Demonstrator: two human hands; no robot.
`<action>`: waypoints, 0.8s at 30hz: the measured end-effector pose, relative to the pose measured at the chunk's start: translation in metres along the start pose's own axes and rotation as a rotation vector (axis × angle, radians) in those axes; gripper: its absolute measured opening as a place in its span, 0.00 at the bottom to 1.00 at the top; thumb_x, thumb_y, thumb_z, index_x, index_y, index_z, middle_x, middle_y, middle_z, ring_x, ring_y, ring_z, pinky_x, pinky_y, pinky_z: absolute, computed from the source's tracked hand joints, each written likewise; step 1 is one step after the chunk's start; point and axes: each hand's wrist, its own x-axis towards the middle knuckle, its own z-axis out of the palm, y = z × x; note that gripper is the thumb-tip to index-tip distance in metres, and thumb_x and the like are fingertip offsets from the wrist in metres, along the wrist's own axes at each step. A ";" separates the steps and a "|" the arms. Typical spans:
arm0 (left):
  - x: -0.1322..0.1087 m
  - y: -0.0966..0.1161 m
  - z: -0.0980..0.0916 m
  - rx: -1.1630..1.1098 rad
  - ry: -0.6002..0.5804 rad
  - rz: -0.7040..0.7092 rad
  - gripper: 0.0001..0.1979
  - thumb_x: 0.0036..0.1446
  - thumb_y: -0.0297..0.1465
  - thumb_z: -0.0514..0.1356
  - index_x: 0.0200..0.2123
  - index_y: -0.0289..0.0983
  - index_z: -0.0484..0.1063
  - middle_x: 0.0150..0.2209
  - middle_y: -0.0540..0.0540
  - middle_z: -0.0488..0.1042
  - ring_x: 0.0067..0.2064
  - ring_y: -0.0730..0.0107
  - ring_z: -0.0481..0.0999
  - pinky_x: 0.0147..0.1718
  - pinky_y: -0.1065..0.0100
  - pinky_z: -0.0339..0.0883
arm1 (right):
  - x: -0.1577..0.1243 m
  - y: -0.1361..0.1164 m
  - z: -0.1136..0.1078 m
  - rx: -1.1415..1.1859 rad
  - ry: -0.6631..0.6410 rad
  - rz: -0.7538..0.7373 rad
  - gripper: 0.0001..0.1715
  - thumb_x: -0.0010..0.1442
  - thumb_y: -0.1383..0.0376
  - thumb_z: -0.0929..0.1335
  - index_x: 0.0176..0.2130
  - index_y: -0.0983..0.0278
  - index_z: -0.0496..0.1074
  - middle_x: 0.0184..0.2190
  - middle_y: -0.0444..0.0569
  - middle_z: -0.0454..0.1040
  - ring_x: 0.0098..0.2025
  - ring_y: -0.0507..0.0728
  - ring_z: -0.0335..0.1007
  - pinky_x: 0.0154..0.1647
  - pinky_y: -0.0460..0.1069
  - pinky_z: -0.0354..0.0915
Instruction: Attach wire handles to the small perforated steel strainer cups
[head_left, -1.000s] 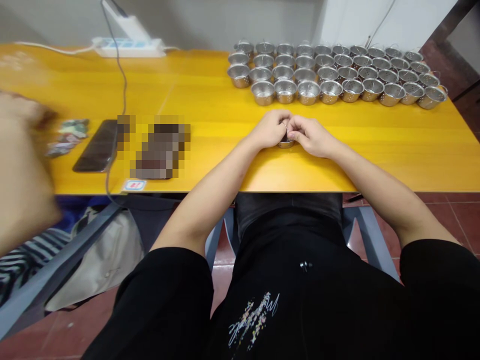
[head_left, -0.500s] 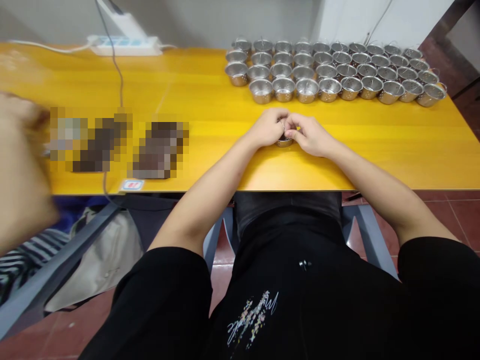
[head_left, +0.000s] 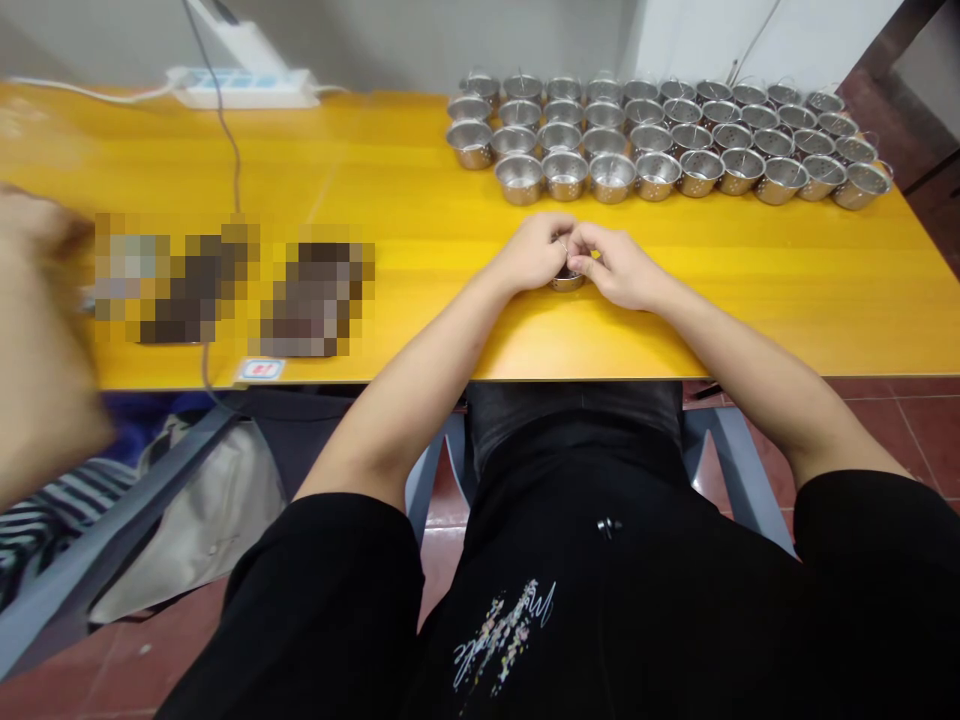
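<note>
My left hand (head_left: 534, 253) and my right hand (head_left: 616, 266) meet over a small steel strainer cup (head_left: 567, 283) that rests on the yellow table (head_left: 420, 230). Both hands have their fingers pinched together at the cup's top, on a thin wire handle that barely shows between the fingertips. Most of the cup is hidden by my fingers. Behind my hands, several identical perforated steel cups (head_left: 660, 135) stand in neat rows at the back right of the table.
A white power strip (head_left: 241, 85) with a dark cable (head_left: 225, 150) lies at the back left. Blurred-out dark items (head_left: 315, 298) sit on the left of the table. Another person's arm (head_left: 41, 340), out of focus, fills the left edge.
My hands stay on the cup with small finger movements only. The view has shifted slightly, so the table contents sit a little higher in the picture.
</note>
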 end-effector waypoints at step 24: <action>-0.001 0.005 -0.002 0.018 -0.034 -0.028 0.06 0.63 0.25 0.64 0.33 0.41 0.75 0.33 0.46 0.79 0.45 0.55 0.79 0.58 0.53 0.79 | 0.003 0.009 0.002 0.183 0.013 0.021 0.29 0.78 0.38 0.78 0.43 0.56 0.70 0.40 0.47 0.73 0.46 0.62 0.69 0.59 0.59 0.76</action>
